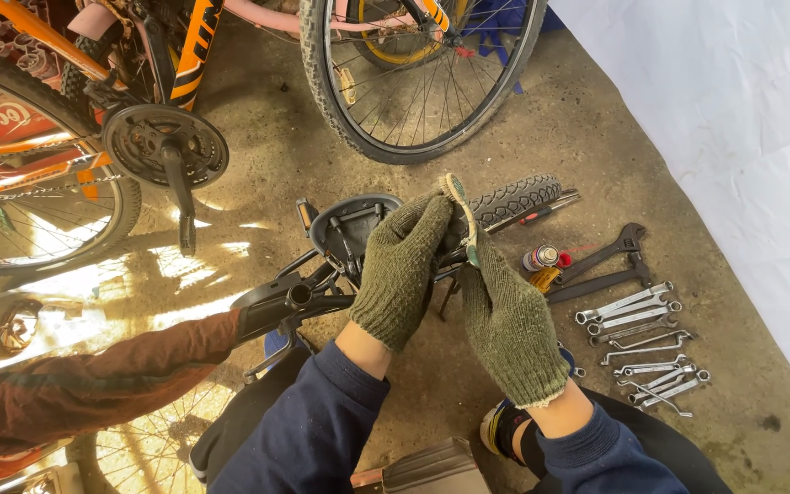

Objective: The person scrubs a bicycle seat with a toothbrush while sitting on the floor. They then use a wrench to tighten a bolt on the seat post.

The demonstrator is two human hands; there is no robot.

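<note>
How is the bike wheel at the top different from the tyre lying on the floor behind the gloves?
The bike wheel stands upright; the loose tyre lies flat on the concrete. The bike wheel has shiny spokes and a rim; the loose tyre shows only chunky black tread, mostly hidden behind the gloved hands. Both have black knobbly rubber.

Daylight fills the scene — bright but mostly soft across the concrete floor (541, 137). Hard sun patches fall low at the left, laying spoke shadows and glare around the crankset (165, 146) and washing out a pale slab at the left edge. The white sheet (733, 119) at right is nearly overexposed. Focus is sharp on the 2 knit gloves; the wide lens bends lines at the edges — slightly.
</note>
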